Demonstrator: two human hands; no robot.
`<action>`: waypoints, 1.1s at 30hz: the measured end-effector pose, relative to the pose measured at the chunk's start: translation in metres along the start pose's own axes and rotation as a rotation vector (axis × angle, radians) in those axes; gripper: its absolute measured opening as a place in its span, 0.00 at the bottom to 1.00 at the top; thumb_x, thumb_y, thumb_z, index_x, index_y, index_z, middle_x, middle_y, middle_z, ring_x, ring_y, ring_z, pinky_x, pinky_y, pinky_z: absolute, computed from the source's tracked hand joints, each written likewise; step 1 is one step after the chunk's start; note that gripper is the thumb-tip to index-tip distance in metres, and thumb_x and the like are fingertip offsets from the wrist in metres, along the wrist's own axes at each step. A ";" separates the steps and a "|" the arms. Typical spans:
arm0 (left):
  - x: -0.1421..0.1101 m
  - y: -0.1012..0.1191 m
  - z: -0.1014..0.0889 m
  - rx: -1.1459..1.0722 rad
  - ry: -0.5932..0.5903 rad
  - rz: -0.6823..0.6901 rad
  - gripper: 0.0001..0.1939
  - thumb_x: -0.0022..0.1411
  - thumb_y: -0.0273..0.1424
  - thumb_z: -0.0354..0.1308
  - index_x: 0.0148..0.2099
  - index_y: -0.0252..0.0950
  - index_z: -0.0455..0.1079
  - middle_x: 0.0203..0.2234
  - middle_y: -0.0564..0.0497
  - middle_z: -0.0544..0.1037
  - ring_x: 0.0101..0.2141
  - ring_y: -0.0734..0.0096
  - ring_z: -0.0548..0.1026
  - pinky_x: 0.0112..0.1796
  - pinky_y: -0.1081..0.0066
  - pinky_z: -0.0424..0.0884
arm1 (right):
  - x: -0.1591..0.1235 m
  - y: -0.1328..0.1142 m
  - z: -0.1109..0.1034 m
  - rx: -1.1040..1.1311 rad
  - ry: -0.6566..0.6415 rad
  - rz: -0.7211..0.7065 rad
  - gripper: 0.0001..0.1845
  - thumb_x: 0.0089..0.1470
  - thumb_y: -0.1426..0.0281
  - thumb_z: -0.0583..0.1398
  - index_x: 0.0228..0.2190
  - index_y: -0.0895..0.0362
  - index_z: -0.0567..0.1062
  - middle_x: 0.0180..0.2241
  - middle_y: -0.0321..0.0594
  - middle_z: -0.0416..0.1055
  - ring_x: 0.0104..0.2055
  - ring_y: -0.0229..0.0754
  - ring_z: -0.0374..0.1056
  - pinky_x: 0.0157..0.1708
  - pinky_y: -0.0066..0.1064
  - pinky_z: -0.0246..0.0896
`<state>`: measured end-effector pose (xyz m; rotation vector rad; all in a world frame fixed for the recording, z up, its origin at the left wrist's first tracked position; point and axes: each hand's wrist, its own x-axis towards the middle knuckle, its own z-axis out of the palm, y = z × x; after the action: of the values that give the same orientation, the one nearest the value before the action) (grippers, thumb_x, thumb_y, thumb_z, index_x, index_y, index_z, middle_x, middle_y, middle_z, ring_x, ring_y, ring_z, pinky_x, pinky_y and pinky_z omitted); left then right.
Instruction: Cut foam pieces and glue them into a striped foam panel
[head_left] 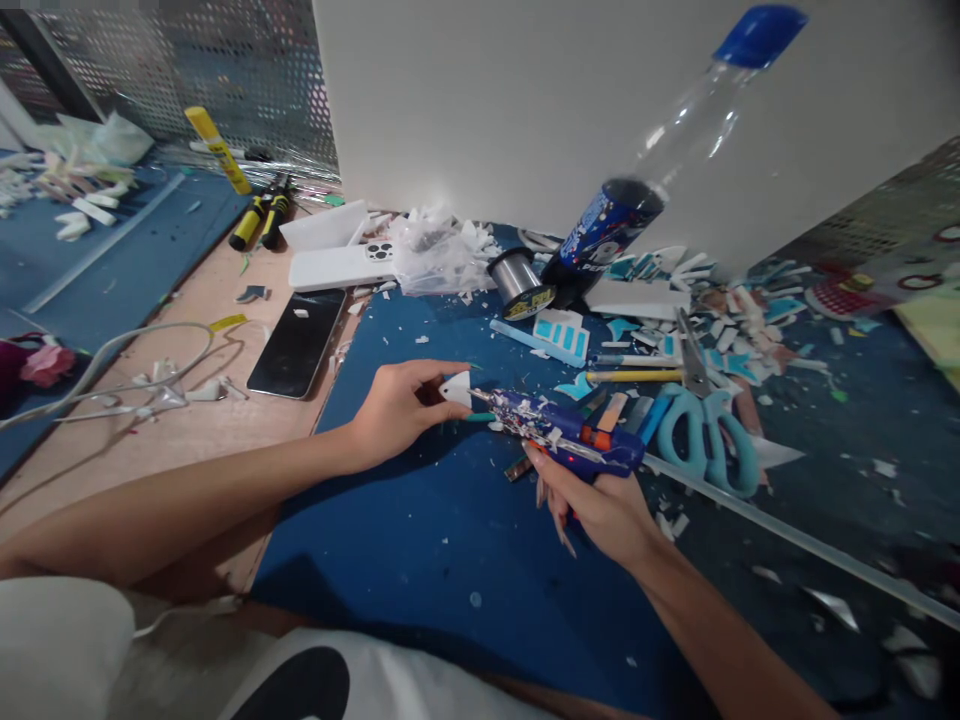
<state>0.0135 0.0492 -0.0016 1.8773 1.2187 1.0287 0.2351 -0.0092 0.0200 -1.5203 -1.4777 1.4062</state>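
My left hand [401, 405] pinches a small white triangular foam piece [457, 389] just above the blue mat [442, 540]. Wrapped round the grip of a blue glue gun [574, 435], my right hand [604, 505] points the nozzle left at the white piece; the tip nearly touches it. Both hands hover over the middle of the mat.
Teal scissors [709, 435], a yellow pencil [634, 377], a wire spool [517, 280], a tilted soda bottle [637, 190] and several foam scraps crowd the mat's far side. Two phones [300, 340] lie left on the wooden table, beside white cables [112, 370]. A clear glue stick [802, 540] runs along the right.
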 end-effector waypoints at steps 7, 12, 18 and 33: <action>0.000 0.000 0.000 -0.010 -0.006 -0.012 0.19 0.49 0.34 0.68 0.45 0.34 0.75 0.21 0.55 0.70 0.21 0.78 0.65 0.23 0.77 0.65 | 0.000 -0.001 0.000 0.022 -0.018 0.006 0.27 0.52 0.56 0.59 0.09 0.55 0.61 0.10 0.35 0.61 0.14 0.37 0.63 0.16 0.29 0.62; 0.000 0.000 0.000 -0.012 -0.010 -0.010 0.19 0.49 0.34 0.68 0.45 0.35 0.75 0.21 0.55 0.70 0.21 0.79 0.65 0.23 0.77 0.64 | 0.000 -0.002 0.000 -0.016 0.014 -0.012 0.28 0.51 0.57 0.59 0.08 0.54 0.60 0.09 0.35 0.61 0.15 0.38 0.64 0.19 0.30 0.63; -0.001 -0.001 0.001 -0.008 -0.002 -0.013 0.19 0.48 0.32 0.68 0.44 0.34 0.75 0.20 0.56 0.69 0.21 0.79 0.64 0.23 0.77 0.64 | 0.000 -0.001 0.000 0.007 0.017 0.047 0.28 0.50 0.55 0.60 0.08 0.55 0.61 0.11 0.36 0.62 0.14 0.36 0.62 0.14 0.28 0.60; -0.001 -0.004 0.001 -0.017 0.005 -0.006 0.19 0.50 0.36 0.67 0.45 0.36 0.74 0.21 0.55 0.70 0.21 0.78 0.65 0.23 0.77 0.64 | -0.001 -0.007 0.001 -0.004 0.035 0.054 0.28 0.47 0.54 0.60 0.07 0.54 0.61 0.09 0.36 0.60 0.13 0.38 0.63 0.14 0.29 0.61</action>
<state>0.0122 0.0497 -0.0056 1.8581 1.2133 1.0383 0.2324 -0.0093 0.0261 -1.5904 -1.4296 1.4010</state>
